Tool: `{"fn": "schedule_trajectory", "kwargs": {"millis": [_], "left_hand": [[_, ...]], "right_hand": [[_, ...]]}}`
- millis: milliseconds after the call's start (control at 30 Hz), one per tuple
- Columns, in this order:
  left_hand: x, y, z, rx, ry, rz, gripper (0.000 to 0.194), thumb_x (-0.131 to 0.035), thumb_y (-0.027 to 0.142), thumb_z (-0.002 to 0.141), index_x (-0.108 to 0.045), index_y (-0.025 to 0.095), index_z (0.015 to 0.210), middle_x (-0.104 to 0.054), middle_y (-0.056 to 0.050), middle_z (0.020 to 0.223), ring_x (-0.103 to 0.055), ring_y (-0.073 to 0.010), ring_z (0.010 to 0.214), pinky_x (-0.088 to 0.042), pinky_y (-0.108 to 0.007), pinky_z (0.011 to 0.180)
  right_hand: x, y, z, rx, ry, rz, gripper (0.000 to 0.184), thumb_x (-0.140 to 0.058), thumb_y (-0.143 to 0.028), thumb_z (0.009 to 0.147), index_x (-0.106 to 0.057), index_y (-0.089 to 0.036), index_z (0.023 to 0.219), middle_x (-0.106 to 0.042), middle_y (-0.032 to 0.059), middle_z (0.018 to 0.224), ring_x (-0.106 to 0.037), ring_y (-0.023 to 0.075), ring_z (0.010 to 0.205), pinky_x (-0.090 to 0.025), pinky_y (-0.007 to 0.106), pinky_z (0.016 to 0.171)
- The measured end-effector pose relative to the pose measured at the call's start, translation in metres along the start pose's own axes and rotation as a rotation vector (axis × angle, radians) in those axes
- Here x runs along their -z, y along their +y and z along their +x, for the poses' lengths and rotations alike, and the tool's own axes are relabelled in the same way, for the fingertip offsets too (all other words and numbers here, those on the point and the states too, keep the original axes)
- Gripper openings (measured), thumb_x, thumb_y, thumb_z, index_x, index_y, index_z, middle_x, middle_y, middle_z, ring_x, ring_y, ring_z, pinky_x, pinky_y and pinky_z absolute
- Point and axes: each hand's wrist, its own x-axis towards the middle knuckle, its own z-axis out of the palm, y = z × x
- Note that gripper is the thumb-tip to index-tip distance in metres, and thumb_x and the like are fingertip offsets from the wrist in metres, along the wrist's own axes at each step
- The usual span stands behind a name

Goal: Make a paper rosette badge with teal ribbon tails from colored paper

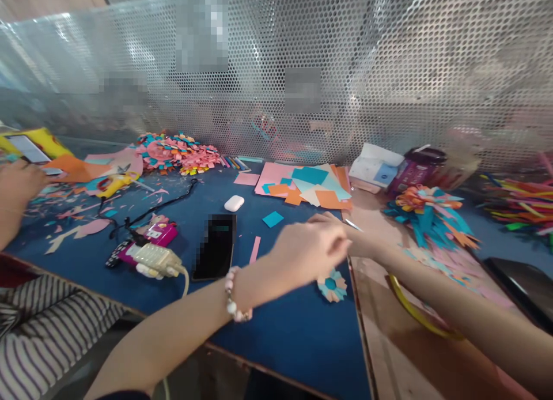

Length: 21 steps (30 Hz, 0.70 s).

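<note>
My left hand [309,249], with a beaded bracelet [232,299] on its wrist, is over the blue table with its fingers curled closed; whatever is in them cannot be made out. Behind it, my right hand [330,220] is mostly covered, its fingers hidden. Just below the hands lies a ring of folded blue and peach paper [332,286]. A pink paper strip [255,249] and a small blue paper piece [273,219] lie left of my left hand. Coloured paper sheets [305,184] are stacked beyond. A thin white stick [353,224] shows beside my right wrist.
A phone [215,247], an earbud case [234,203] and a plug on a purple power strip [155,247] lie left. Scissors [114,184], paper scraps and another person's hand [19,198] are farther left. Paper flowers [427,212] and yellow tape [417,313] are right. A perforated metal panel [259,54] stands behind.
</note>
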Motion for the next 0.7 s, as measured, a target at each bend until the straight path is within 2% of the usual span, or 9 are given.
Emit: {"fn": "schedule_trajectory", "kwargs": {"millis": [67, 133, 200, 333, 467, 700], "left_hand": [[0.007, -0.028, 0.005, 0.169, -0.184, 0.103, 0.029, -0.051, 0.043, 0.085, -0.061, 0.018, 0.097, -0.068, -0.005, 0.084, -0.062, -0.0183, 0.073, -0.041, -0.027, 0.06], [0.007, -0.052, 0.006, 0.229, -0.343, 0.175, 0.036, -0.06, 0.048, 0.079, -0.06, 0.015, 0.093, -0.066, -0.009, 0.089, -0.061, -0.0226, 0.08, -0.041, -0.028, 0.062], [0.002, -0.066, 0.003, 0.255, -0.428, 0.152, 0.041, -0.065, 0.051, 0.073, -0.058, 0.015, 0.091, -0.063, -0.009, 0.091, -0.059, -0.0233, 0.082, -0.041, -0.028, 0.062], [-0.007, -0.067, -0.002, 0.201, -0.449, 0.086, 0.044, -0.069, 0.05, 0.069, -0.055, 0.015, 0.093, -0.056, -0.007, 0.096, -0.055, -0.0211, 0.082, -0.041, -0.028, 0.066], [-0.01, -0.063, -0.003, 0.226, -0.43, 0.067, 0.041, -0.071, 0.044, 0.069, -0.052, 0.016, 0.092, -0.051, -0.005, 0.094, -0.052, -0.0202, 0.082, -0.04, -0.028, 0.066], [-0.019, -0.084, 0.001, 0.29, -0.527, -0.103, 0.053, -0.069, 0.055, 0.064, -0.048, 0.019, 0.097, -0.046, -0.005, 0.101, -0.05, -0.0184, 0.081, -0.038, -0.026, 0.063]], "right_hand": [[0.0, 0.003, 0.002, -0.028, -0.003, 0.006, 0.033, -0.06, -0.042, 0.08, -0.064, -0.022, 0.106, -0.055, 0.0093, 0.107, -0.046, 0.0274, 0.101, -0.037, 0.046, 0.09], [-0.001, 0.004, 0.004, -0.048, -0.021, 0.031, 0.038, -0.065, -0.046, 0.075, -0.064, -0.023, 0.104, -0.055, 0.008, 0.105, -0.045, 0.0267, 0.1, -0.037, 0.045, 0.088], [-0.002, 0.003, 0.005, -0.057, -0.04, 0.055, 0.037, -0.066, -0.046, 0.074, -0.064, -0.023, 0.103, -0.054, 0.0073, 0.105, -0.044, 0.026, 0.1, -0.036, 0.044, 0.088], [-0.003, 0.001, 0.004, -0.049, -0.047, 0.057, 0.031, -0.063, -0.045, 0.077, -0.064, -0.025, 0.102, -0.05, 0.007, 0.112, -0.042, 0.0265, 0.105, -0.032, 0.045, 0.091], [-0.003, 0.001, 0.003, -0.046, -0.061, 0.069, 0.029, -0.062, -0.044, 0.078, -0.063, -0.025, 0.1, -0.05, 0.0065, 0.111, -0.042, 0.0262, 0.104, -0.032, 0.044, 0.091], [-0.001, -0.003, 0.001, -0.053, -0.073, 0.123, 0.026, -0.059, -0.043, 0.079, -0.061, -0.022, 0.095, -0.05, 0.0076, 0.108, -0.044, 0.0258, 0.101, -0.033, 0.044, 0.09]]}}
